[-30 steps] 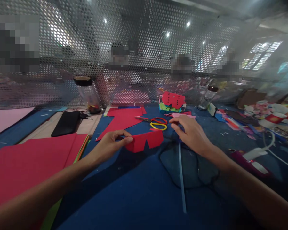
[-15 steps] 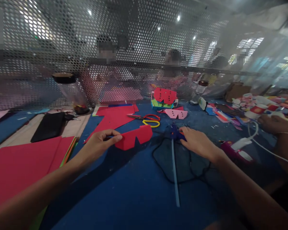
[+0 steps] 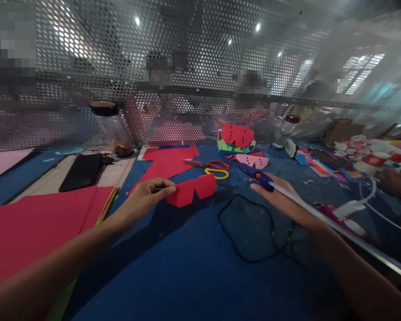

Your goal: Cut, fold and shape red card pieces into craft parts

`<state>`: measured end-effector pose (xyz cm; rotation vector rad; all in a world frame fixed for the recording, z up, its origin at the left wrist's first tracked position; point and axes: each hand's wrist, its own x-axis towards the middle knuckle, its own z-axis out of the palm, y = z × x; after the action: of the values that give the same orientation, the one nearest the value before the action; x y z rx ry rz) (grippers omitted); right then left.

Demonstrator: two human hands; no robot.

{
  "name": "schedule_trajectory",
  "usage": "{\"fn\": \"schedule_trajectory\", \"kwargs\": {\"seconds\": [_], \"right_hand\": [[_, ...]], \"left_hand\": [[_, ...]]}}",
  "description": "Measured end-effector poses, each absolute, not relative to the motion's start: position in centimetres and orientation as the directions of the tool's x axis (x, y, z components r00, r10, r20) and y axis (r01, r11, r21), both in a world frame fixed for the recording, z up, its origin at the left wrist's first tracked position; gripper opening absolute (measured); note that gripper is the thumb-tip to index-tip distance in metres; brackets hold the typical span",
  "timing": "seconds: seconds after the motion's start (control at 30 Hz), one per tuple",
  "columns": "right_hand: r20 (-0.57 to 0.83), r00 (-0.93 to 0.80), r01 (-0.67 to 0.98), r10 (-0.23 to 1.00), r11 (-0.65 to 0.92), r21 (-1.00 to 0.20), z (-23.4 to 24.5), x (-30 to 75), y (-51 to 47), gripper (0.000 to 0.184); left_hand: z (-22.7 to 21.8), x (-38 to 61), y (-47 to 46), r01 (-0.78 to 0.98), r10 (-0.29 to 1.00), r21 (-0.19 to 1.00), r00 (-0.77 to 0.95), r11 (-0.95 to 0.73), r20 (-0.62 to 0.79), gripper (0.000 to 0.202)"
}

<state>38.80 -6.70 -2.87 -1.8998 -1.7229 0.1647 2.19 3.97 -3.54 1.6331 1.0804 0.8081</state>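
On the blue table [image 3: 194,267], the right hand [image 3: 284,196] is partly curled about a blue glue gun [image 3: 262,178], its grip on the handle hidden, while the left hand [image 3: 150,194] pinches one end of a red cutout [image 3: 183,192] between thumb and fingers. The step in hand seems to be readying the glue gun; the next move calls for a steady cutout and careful aim. Raised over the table, left of the glue gun, the red cutout looks wide, slightly bent, with a V-shaped notch in its lower edge.
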Motion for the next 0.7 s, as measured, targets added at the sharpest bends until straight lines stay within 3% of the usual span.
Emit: {"fn": "schedule_trajectory", "kwargs": {"seconds": [0.07, 0.17, 0.4, 0.6, 0.7], "right_hand": [[0.294, 0.117, 0.764, 0.949, 0.103, -0.637, -2.7, 37.0, -6.7, 0.032], [0.265, 0.042, 0.652, 0.963, 0.175, -0.738, -3.0, 34.0, -6.9, 0.030], [0.232, 0.008, 0.534, 0.973, 0.192, -0.824, -5.6, 30.2, -7.3, 0.019], [0.013, -0.052, 0.409, 0.999, 0.034, -0.912, -6.4, 29.8, -7.9, 0.025], [0.019, -0.052, 0.428, 0.998, 0.040, -0.903, -6.5, 30.0, -8.0, 0.026]], "left_hand": [[-3.5, 2.2, 4.1, 0.264, 0.923, 0.955, 0.385, -0.134, 0.023, 0.025], [-3.5, 2.1, 4.3, 0.285, 0.925, 0.944, 0.378, -0.164, 0.046, 0.025], [-4.9, 1.9, 4.7, 0.308, 0.940, 0.928, 0.324, -0.208, 0.103, 0.022], [-6.3, 1.8, 4.9, 0.300, 0.939, 0.932, 0.331, -0.202, 0.097, 0.022], [-6.5, 1.8, 4.8, 0.318, 0.941, 0.924, 0.321, -0.212, 0.105, 0.021]]}}
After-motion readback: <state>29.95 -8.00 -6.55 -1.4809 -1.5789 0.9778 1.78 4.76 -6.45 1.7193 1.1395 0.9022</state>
